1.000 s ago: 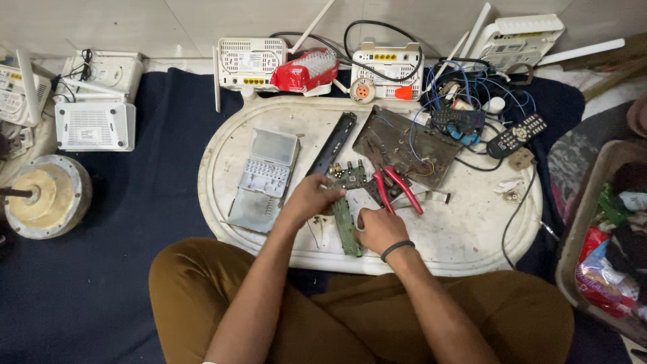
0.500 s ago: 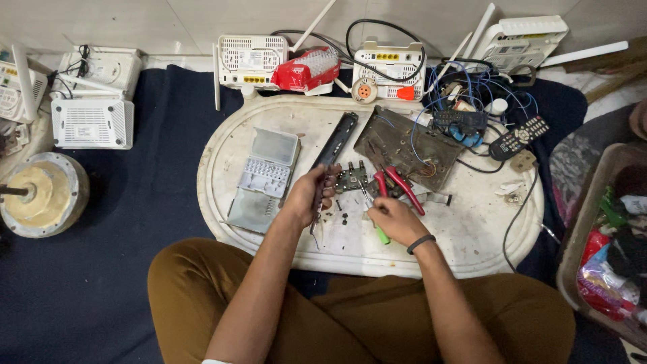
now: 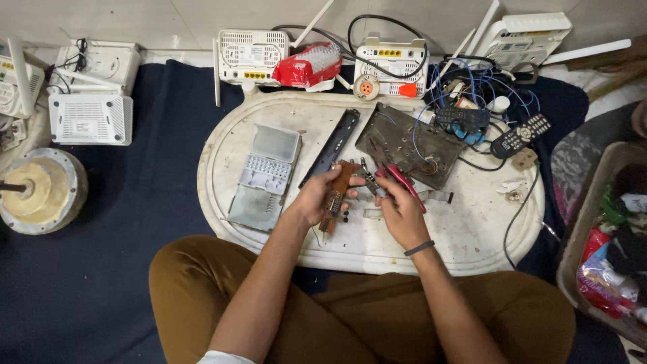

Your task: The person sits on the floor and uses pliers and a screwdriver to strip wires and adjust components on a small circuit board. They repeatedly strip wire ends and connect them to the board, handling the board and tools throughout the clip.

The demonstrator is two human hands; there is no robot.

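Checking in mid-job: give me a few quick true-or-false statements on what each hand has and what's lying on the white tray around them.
1. The left hand holds a brown circuit board. True.
2. The right hand holds red-handled pliers. True.
3. The open grey plastic case lies to the right of both hands. False: it lies to their left on the white oval tray.
4. The black remote control is in the left hand. False: it lies apart near the tray's far right edge.
5. A long black strip lies on the tray beyond the hands. True.
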